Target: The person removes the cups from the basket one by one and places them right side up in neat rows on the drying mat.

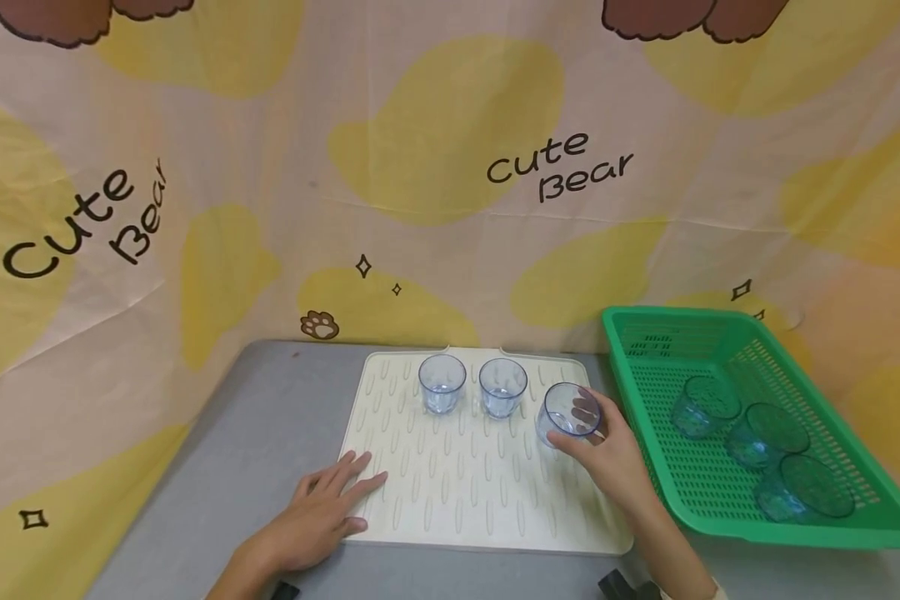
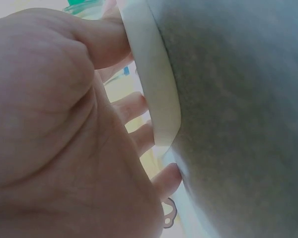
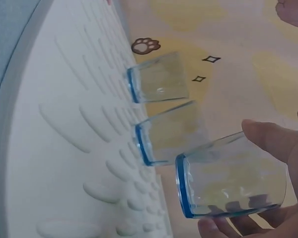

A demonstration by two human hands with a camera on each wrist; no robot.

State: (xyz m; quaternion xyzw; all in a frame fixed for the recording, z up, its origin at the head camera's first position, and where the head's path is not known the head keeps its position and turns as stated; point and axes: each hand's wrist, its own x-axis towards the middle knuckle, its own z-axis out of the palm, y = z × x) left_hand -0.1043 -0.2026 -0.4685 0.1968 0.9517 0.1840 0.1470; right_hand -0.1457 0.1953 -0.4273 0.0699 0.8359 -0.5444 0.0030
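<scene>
My right hand (image 1: 607, 454) grips a clear bluish glass tumbler (image 3: 233, 181) by its sides, thumb on one side and fingers on the other. The tumbler is upright over the right part of a white ridged drying mat (image 1: 450, 492); in the right wrist view its blue-tinted base looks slightly apart from the mat. Two like tumblers, a left one (image 1: 442, 385) and a middle one (image 1: 502, 389), stand upright in a row at the mat's back. With fingers spread, my left hand (image 1: 315, 521) rests at the mat's left front edge (image 2: 156, 84).
Right of the mat stands a green perforated basket (image 1: 645, 450) with three more tumblers (image 1: 768, 437) in it. A grey tabletop (image 1: 217, 450) lies under everything. Behind hangs a yellow patterned cloth (image 1: 435, 167) with bear lettering.
</scene>
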